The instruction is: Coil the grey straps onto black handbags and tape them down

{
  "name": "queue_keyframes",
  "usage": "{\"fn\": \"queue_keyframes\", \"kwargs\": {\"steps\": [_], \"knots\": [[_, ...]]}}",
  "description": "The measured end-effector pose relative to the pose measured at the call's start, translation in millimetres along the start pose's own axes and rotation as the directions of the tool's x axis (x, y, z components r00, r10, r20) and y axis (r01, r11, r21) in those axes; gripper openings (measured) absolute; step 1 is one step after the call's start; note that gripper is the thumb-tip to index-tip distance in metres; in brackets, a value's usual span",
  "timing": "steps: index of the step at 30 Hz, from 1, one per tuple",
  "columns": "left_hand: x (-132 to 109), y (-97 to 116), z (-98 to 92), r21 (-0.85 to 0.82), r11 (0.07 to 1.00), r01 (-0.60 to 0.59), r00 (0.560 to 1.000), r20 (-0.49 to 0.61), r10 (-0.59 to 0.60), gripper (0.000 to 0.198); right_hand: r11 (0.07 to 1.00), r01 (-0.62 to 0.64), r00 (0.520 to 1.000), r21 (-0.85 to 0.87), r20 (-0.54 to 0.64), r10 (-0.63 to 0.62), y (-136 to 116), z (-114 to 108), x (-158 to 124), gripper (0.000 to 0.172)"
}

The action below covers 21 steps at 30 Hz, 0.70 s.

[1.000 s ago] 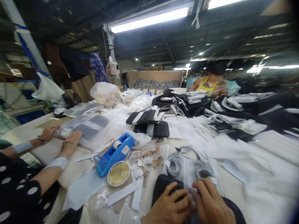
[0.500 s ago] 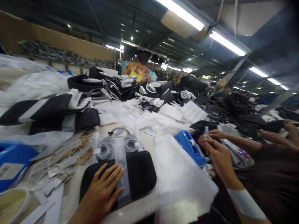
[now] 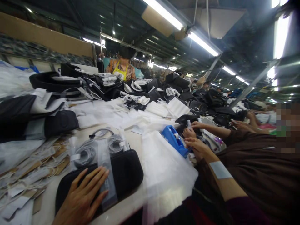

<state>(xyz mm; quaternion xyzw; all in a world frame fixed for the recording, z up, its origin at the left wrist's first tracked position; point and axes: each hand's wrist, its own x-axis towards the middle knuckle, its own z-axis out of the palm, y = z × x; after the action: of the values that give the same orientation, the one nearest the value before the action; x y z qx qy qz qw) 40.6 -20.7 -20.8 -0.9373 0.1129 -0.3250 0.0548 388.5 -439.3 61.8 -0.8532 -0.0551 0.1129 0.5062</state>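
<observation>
My left hand (image 3: 82, 197) lies flat, fingers spread, on a black zip case (image 3: 128, 175) at the bottom left. A clear plastic strip (image 3: 109, 178) runs over the case and across coiled grey cables (image 3: 85, 153) behind it; my fingertips touch this strip. My right hand (image 3: 198, 147) reaches out beside a blue tape dispenser (image 3: 172, 140), its fingers stretched and slightly bent. Nothing shows in them, though the thumb side is partly hidden. A pale patch (image 3: 220, 169) sits on my right forearm. Translucent white sheeting (image 3: 166, 178) lies between case and dispenser.
At the right, a co-worker in a brown top (image 3: 257, 156) has both hands (image 3: 189, 132) near the dispenser, holding a small clear item. Black and white padded pieces (image 3: 107, 84) are piled across the back. Tags with cords (image 3: 30, 175) lie left. Another person (image 3: 120, 68) is behind.
The view has swung right, so the table things appear farther left. My right hand has come closer to the dispenser and its fingers have straightened. My left hand stays on the case.
</observation>
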Motion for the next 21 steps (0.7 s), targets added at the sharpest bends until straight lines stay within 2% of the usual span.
{"fn": "queue_keyframes", "kwargs": {"steps": [3, 6, 10, 16, 21], "knots": [[-2, 0, 2.1, -0.01, 1.0, 0.002, 1.0, -0.001, -0.002, 0.055, 0.997, -0.026, 0.999, 0.071, 0.024, 0.024, -2, 0, 1, 0.041], [-4, 0, 5.4, -0.02, 1.0, 0.011, 1.0, 0.005, -0.011, 0.058, 0.991, -0.013, 1.0, 0.132, -0.011, 0.014, -7, -2, -4, 0.041], [-6, 2, 8.9, -0.035, 0.999, 0.035, 0.999, 0.015, -0.034, 0.059, 0.987, 0.005, 0.997, 0.159, -0.082, 0.008, -9, -13, -27, 0.039], [-7, 3, 11.8, -0.073, 0.996, 0.06, 0.998, 0.012, -0.059, 0.059, 0.992, -0.113, 0.987, 0.062, -0.112, 0.119, 11, -18, -73, 0.034], [-4, 5, 3.7, -0.062, 0.995, 0.078, 0.996, 0.04, -0.075, 0.055, 0.99, -0.108, 0.99, -0.089, -0.099, 0.099, 20, 0, -70, 0.028]]}}
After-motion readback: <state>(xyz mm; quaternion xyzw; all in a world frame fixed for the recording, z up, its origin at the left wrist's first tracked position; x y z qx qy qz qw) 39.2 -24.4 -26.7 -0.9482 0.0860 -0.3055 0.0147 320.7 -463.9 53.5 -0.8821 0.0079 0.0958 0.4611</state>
